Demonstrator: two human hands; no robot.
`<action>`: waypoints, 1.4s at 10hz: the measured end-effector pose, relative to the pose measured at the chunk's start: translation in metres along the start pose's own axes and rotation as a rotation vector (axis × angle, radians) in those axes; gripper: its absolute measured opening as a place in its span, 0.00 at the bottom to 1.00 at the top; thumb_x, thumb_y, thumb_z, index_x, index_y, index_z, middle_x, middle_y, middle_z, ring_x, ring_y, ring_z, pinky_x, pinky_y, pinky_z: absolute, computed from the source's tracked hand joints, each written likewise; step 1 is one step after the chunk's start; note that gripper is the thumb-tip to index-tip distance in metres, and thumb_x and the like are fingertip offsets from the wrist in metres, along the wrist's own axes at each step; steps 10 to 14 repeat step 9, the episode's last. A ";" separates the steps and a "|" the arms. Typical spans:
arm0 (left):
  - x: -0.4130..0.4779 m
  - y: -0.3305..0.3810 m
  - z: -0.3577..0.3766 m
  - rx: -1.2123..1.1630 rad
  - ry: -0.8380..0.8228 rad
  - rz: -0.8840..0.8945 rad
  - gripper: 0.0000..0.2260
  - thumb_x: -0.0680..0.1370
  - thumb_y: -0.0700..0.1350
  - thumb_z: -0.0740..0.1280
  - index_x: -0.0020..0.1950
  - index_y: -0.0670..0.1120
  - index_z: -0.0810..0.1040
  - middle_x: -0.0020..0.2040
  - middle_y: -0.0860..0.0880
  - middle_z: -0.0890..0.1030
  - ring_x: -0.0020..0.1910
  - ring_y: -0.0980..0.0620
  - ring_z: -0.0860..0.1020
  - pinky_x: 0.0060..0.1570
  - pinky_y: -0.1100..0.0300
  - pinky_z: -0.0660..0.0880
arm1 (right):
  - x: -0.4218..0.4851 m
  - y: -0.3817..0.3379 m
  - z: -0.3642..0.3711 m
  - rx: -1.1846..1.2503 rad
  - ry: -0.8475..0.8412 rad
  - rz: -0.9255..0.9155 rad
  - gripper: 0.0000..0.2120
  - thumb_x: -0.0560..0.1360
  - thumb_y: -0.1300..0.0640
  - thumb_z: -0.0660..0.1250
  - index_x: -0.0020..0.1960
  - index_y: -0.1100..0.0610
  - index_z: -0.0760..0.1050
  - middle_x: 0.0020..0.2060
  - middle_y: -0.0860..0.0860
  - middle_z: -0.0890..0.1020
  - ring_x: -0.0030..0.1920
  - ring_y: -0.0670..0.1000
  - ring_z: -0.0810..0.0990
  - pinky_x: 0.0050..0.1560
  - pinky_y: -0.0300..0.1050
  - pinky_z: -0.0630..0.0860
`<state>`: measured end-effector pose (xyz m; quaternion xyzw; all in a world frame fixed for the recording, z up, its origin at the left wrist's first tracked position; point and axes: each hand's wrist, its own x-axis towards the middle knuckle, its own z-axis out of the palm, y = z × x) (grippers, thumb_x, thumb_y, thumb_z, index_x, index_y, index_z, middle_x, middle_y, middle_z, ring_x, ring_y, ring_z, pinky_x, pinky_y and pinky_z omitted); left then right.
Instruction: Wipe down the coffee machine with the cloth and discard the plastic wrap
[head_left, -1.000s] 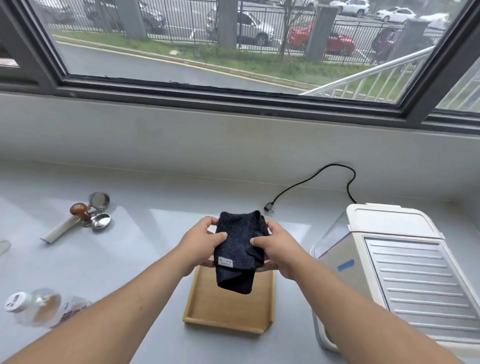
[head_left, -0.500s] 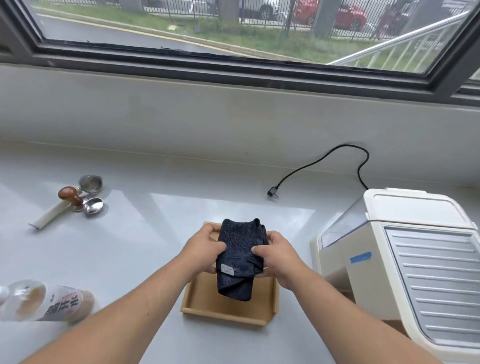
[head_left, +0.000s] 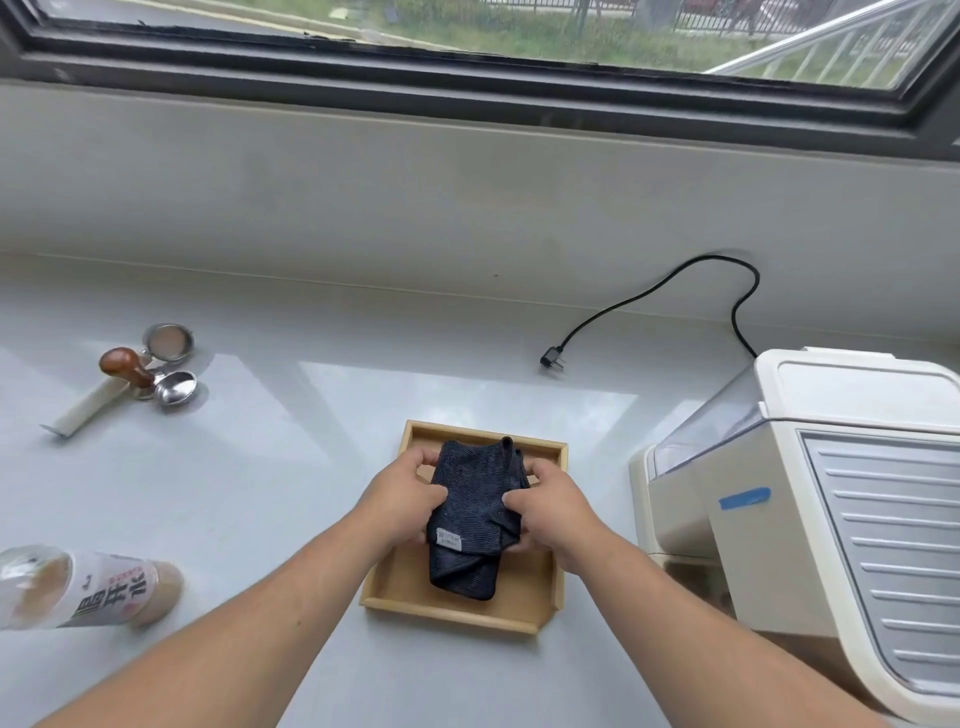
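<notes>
Dark grey and ribbed, the cloth (head_left: 470, 519) is being held folded between both hands, just above the wooden tray (head_left: 530, 603), with its lower fold hanging down toward the tray floor; whether it is touching the wood is hard to tell from this angle. The left hand (head_left: 402, 501) is clamping the cloth's left edge with thumb on top, and the right hand (head_left: 548, 512) is pinching the right edge the same way, so the two hands are closing on one bundle, close together. A second ago the cloth was hanging higher and farther from the tray; now it is sitting lower and the hands are bunching it tighter, which I take to mean the person is folding it into a pad for wiping, not yet starting on the machine. The coffee machine (head_left: 810, 499) is standing untouched to the right, near the tray, a strip of blue tape (head_left: 744, 499) on its side, and its cord (head_left: 649, 301) is lying unplugged on the counter (head_left: 291, 415). Since the earlier frames the view has also been tilting downward, bringing the tray fully into sight. Over on the left a tamper (head_left: 127, 366) and a bottle (head_left: 83, 587) are lying well apart from the work. No plastic wrap is clearly showing.
</notes>
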<state>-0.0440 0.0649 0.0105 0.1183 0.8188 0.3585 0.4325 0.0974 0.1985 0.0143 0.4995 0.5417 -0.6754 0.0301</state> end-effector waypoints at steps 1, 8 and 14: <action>0.001 -0.003 0.001 0.027 0.007 -0.001 0.13 0.79 0.39 0.67 0.56 0.57 0.77 0.40 0.49 0.82 0.36 0.51 0.84 0.29 0.58 0.79 | 0.003 0.004 0.001 -0.006 -0.010 -0.002 0.18 0.78 0.72 0.61 0.56 0.51 0.76 0.48 0.58 0.84 0.36 0.54 0.87 0.28 0.49 0.82; -0.014 0.020 -0.009 0.357 0.146 0.141 0.16 0.75 0.58 0.67 0.61 0.60 0.72 0.53 0.61 0.79 0.46 0.61 0.78 0.45 0.57 0.79 | -0.023 -0.019 -0.018 -0.655 0.235 -0.273 0.16 0.78 0.47 0.63 0.65 0.48 0.76 0.49 0.45 0.83 0.46 0.47 0.81 0.44 0.45 0.78; -0.020 0.035 -0.010 0.382 0.191 0.216 0.18 0.76 0.60 0.67 0.64 0.59 0.73 0.58 0.59 0.79 0.49 0.60 0.77 0.43 0.60 0.75 | -0.031 -0.034 -0.021 -0.629 0.272 -0.354 0.18 0.79 0.42 0.62 0.65 0.47 0.77 0.55 0.44 0.83 0.52 0.48 0.81 0.52 0.48 0.81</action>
